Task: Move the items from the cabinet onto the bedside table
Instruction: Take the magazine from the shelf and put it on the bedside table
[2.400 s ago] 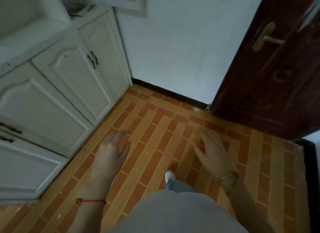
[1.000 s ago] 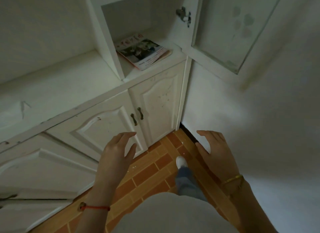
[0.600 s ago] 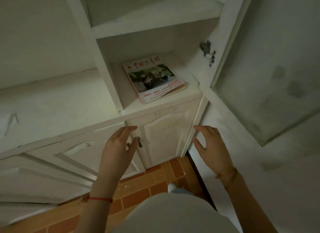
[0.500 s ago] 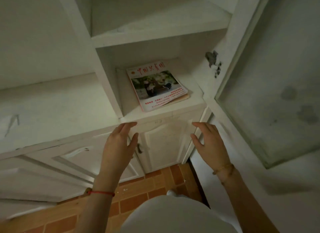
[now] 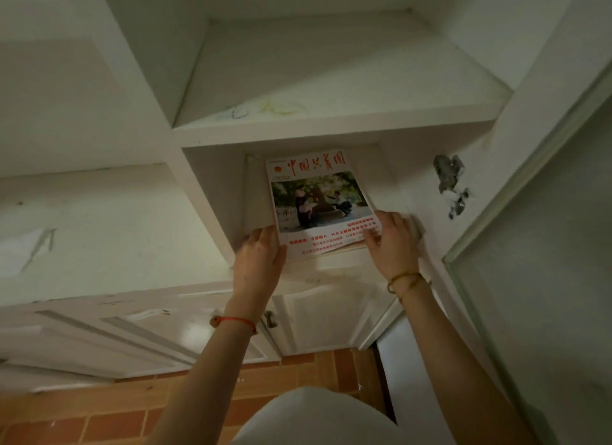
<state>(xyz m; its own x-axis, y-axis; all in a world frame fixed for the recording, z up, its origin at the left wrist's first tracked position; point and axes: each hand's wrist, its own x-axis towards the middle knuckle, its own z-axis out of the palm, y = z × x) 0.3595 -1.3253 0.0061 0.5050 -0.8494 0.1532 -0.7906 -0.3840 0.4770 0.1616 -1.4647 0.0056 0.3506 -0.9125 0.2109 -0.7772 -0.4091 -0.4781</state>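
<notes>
A small stack of magazines (image 5: 318, 202), the top one with red characters and a photo on its cover, lies in the lower open compartment of the white cabinet (image 5: 198, 179). My left hand (image 5: 260, 262) is at the stack's near left corner, fingers against its left edge. My right hand (image 5: 392, 244) grips the near right corner, thumb on the cover. The stack's near edge reaches the front edge of the shelf. The bedside table is out of view.
The cabinet's glass door (image 5: 546, 229) stands open at the right, with a metal hinge (image 5: 450, 182) on the side wall. A bare shelf (image 5: 331, 80) sits above the magazines. Closed lower doors with handles (image 5: 270, 318) are below, over an orange tiled floor (image 5: 132, 411).
I have stepped up to the cabinet and looked up. Both hands rose from below the shelf edge and now touch the magazine stack's near corners.
</notes>
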